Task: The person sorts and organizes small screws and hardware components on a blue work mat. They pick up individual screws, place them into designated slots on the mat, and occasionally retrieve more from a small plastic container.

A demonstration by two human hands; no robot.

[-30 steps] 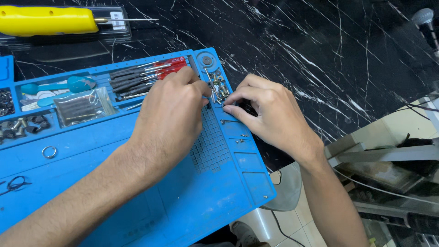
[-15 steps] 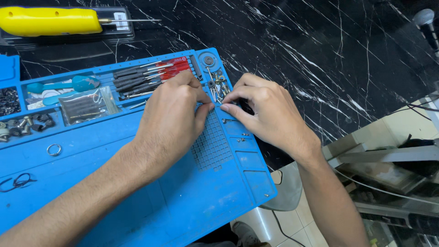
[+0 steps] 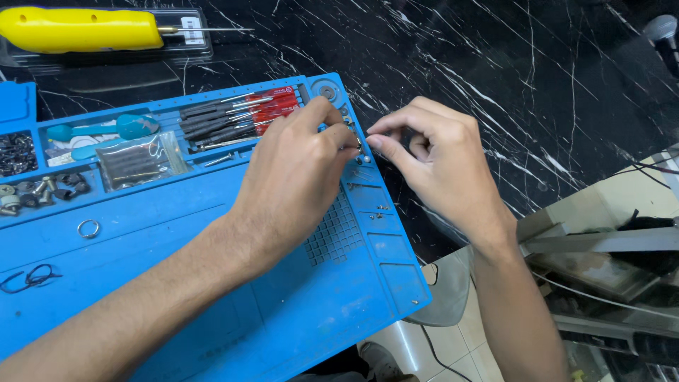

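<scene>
Clear bag [image 3: 134,161]: flat, rectangular, in a middle tray of the blue mat [image 3: 212,311], dark contents. Red pack [image 3: 272,106]: rectangular, in the top tray, under a row of dark-handled drivers [image 3: 212,120]. White label [image 3: 192,30]: small rectangle with print, on a clear case at the top edge of the black marble table [image 3: 495,64], beside a yellow tool [image 3: 81,30]. Teal tools [image 3: 106,129] in the tray left of the drivers. Screws [image 3: 15,152] in the far-left compartments; ring [image 3: 88,228] and black wire loop [image 3: 28,277] loose on the mat.

Left hand [image 3: 297,184]: palm down over the mat's grid area, forearm entering from lower left, fingers bent toward the small compartments at the right edge. Grip: fingertips closed together; item between them too small to tell.

Right hand [image 3: 442,166]: forearm entering from lower right, wrist past the mat's edge above the table, thumb and forefinger pinched shut at the same compartments, just beside the left fingertips. Held item, if any, cannot be told.

Small parts [image 3: 362,152]: tiny metal pieces in the right-edge compartments, directly at both sets of fingertips; a few more [image 3: 378,211] lower on the same edge.
</scene>
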